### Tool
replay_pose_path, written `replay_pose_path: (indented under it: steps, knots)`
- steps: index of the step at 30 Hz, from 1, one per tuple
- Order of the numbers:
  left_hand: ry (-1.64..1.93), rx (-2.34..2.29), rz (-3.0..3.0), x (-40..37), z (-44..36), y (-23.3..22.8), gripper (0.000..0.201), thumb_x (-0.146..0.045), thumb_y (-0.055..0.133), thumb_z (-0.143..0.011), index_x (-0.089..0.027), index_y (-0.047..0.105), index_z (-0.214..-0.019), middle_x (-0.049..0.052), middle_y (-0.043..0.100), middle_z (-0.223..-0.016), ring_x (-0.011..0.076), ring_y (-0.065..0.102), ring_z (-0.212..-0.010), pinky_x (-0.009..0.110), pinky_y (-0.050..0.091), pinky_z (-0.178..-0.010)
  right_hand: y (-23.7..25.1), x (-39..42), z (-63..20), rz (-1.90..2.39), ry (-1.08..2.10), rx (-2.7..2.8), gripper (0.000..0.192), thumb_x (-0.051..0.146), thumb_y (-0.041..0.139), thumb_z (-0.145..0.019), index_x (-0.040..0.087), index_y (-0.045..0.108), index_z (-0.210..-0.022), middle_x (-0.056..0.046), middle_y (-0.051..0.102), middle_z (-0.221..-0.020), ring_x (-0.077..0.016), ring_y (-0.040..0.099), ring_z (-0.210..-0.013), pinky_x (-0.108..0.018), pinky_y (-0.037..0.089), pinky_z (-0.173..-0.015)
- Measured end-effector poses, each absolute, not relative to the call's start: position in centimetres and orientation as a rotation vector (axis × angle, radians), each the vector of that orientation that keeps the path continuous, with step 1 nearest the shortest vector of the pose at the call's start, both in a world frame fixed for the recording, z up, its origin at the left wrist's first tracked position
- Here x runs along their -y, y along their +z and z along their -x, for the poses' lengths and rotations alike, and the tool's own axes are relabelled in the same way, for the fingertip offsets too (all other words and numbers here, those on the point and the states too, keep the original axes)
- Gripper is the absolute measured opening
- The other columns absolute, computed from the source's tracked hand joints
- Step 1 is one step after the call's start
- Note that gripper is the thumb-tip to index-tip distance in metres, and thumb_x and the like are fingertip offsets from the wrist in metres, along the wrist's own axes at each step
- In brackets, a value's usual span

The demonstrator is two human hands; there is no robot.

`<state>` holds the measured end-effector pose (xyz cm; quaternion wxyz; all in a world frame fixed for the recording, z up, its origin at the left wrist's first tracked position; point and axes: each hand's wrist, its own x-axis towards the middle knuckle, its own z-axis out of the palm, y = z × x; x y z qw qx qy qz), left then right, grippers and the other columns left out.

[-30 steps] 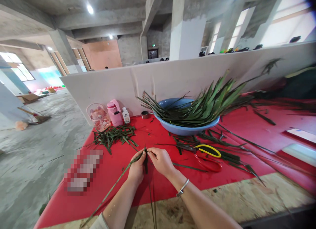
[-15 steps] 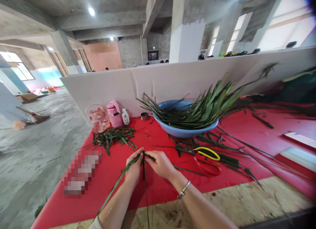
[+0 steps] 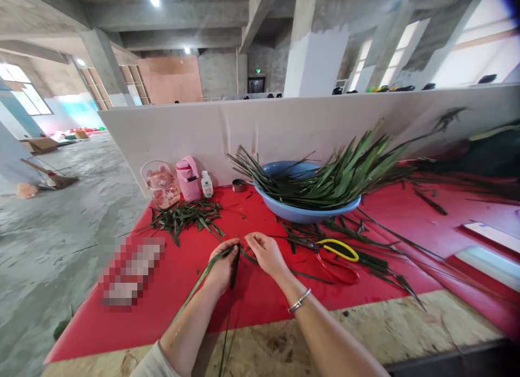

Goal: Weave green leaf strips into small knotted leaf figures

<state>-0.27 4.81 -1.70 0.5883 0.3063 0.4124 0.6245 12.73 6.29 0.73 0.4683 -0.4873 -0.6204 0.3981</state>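
Observation:
My left hand is closed on dark green leaf strips, pinching them between thumb and fingers above the red table. One long strip trails back over my left wrist, and thin ends hang below toward the table's front edge. My right hand, with a silver bangle on the wrist, is just to the right. Its thumb and fingertips come together a little apart from my left fingertips; whatever they pinch is too small to make out. A strip passes beneath my right hand. Scissors with yellow and red handles lie to its right.
Behind is a blue basin heaped with long green leaves. Cut leaf pieces lie at left, before a pink bottle bag, a clear pink jug and a small white bottle. A white panel borders the table's back.
My right hand has drawn slightly up and away from my left fingertips, opening a small gap. My left hand keeps hold of the leaf strips. The camera view has shifted slightly.

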Motion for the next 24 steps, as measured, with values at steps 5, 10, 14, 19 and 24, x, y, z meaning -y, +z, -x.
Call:
replay_pose_path:
  steps: [5,10,14,19,24]
  knots:
    - [1.332,-0.839,-0.69,-4.1,-0.4,-1.0,0.033,-0.026,0.081,-0.05,-0.015,0.069,-0.079,0.003,0.068,-0.079,0.0113,0.06,-0.071,0.021,0.045,-0.07,0.3,-6.9,-12.7,1.122,1.28,1.346,0.028,0.041,0.055,-0.073,0.014,0.06,-0.068,0.002,0.052,-0.054,-0.0089,0.042,-0.048,-0.02,0.031,-0.046]
    - [1.284,-0.977,-0.913,-4.1,-0.3,-0.9,0.028,-0.03,0.08,-0.052,-0.014,0.067,-0.071,0.001,0.064,-0.065,0.0079,0.053,-0.059,0.017,0.04,-0.058,1.0,-7.1,-13.7,1.209,1.266,1.428,0.02,0.033,0.056,-0.068,0.015,0.06,-0.062,0.002,0.053,-0.052,-0.0096,0.043,-0.049,-0.021,0.031,-0.049]
    - [1.195,-1.066,-1.04,-4.1,0.2,-0.5,0.028,-0.033,0.078,-0.054,-0.013,0.067,-0.07,-0.001,0.059,-0.057,0.0062,0.045,-0.05,0.017,0.033,-0.049,2.0,-7.0,-14.8,1.166,1.157,1.677,0.015,0.028,0.057,-0.067,0.014,0.063,-0.065,0.002,0.056,-0.058,-0.0104,0.045,-0.057,-0.022,0.033,-0.056]
    - [1.147,-1.011,-1.049,-3.9,0.4,0.1,0.028,-0.034,0.078,-0.053,-0.014,0.068,-0.07,0.0,0.062,-0.06,0.0069,0.048,-0.053,0.017,0.036,-0.052,1.5,-7.0,-14.4,1.039,1.434,1.427,0.007,0.022,0.055,-0.063,0.016,0.057,-0.06,0.005,0.049,-0.052,-0.0086,0.04,-0.052,-0.021,0.031,-0.054]
    - [1.247,-0.969,-1.022,-4.2,0.4,0.1,0.025,-0.032,0.078,-0.054,-0.016,0.068,-0.071,0.002,0.068,-0.072,0.0111,0.058,-0.069,0.021,0.043,-0.07,0.4,-7.2,-13.2,0.946,1.59,1.171,0.017,0.032,0.059,-0.063,0.016,0.054,-0.066,0.003,0.053,-0.058,-0.0088,0.045,-0.051,-0.022,0.033,-0.054]
